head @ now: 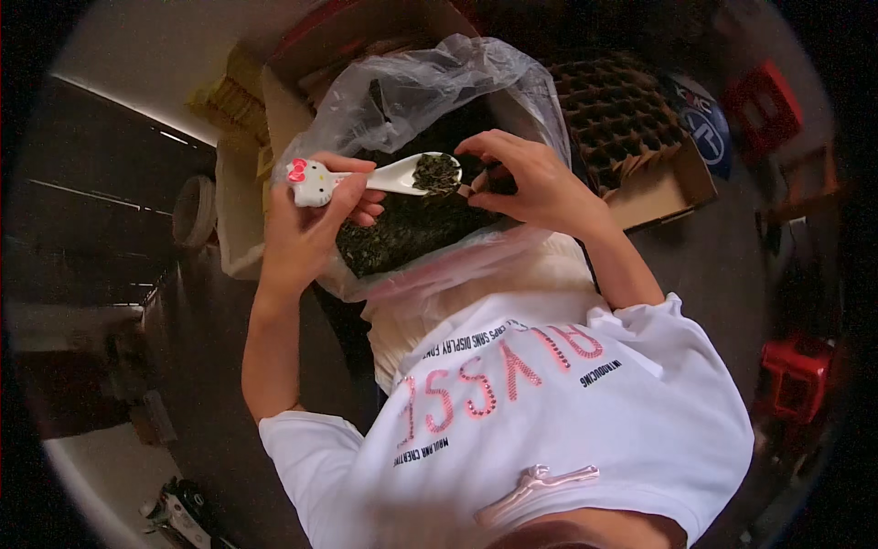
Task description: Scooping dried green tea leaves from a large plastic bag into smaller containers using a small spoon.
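My left hand [319, 206] grips a white spoon [392, 177] by its handle, which ends in a cat's head with a pink bow. Dried dark green leaves [437, 173] fill the spoon's bowl. At the bowl's right tip, my right hand [525, 180] has its thumb and fingers curved around a gap; a small pale piece [466, 191] shows near the thumb, and whether it is held I cannot tell. Below both hands lies a large clear plastic bag [439, 264], its mouth wide, with a mass of similar dark leaves [384, 237] inside.
A cardboard box [285, 110] stands behind the bag. Egg trays [610, 117] are stacked at the right, by another cardboard box [662, 189]. Yellow packets [236, 96] and a pale open container [240, 206] are at the left. A red object [796, 377] stands far right.
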The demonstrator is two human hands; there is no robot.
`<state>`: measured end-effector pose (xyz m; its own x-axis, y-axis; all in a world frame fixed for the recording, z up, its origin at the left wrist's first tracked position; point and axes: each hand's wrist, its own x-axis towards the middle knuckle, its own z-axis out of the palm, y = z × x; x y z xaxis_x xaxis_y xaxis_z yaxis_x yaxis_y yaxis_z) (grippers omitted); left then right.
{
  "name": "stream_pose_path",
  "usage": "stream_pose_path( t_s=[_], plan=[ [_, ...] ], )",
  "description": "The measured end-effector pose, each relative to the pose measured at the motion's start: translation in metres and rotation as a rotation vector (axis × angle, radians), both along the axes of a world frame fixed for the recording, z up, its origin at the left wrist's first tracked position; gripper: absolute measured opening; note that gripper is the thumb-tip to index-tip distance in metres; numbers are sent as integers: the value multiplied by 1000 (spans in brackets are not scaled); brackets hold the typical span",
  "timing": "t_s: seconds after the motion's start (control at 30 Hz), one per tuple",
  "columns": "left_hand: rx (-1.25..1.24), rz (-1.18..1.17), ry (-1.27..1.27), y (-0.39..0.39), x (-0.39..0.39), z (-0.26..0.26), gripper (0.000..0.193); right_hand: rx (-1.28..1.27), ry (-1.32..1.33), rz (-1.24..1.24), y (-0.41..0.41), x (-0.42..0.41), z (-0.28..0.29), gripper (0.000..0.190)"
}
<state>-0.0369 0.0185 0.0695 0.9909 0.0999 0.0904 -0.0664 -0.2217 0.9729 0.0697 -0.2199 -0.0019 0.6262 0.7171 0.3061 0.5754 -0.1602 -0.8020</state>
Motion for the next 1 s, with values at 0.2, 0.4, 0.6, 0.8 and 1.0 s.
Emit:
stream_pose_path(
  t_s=[0.2, 0.4, 0.6, 0.8, 1.0],
  plan=[
    [169, 6, 58, -2, 0, 3, 20, -44, -98, 1, 1, 2, -3, 47],
    [153, -1, 48, -2, 0, 1, 20, -64, -70, -8, 1, 2, -5, 48],
    [79, -16, -6, 1, 1, -5, 19, -40, -50, -5, 1, 0, -2, 46],
    [76, -12, -5, 1, 2, -4, 18, -38, -40, 30, 1, 1, -2, 45],
    [120, -14, 6, 1, 1, -3, 17, -63, -70, 16, 0, 3, -4, 45]
  ],
)
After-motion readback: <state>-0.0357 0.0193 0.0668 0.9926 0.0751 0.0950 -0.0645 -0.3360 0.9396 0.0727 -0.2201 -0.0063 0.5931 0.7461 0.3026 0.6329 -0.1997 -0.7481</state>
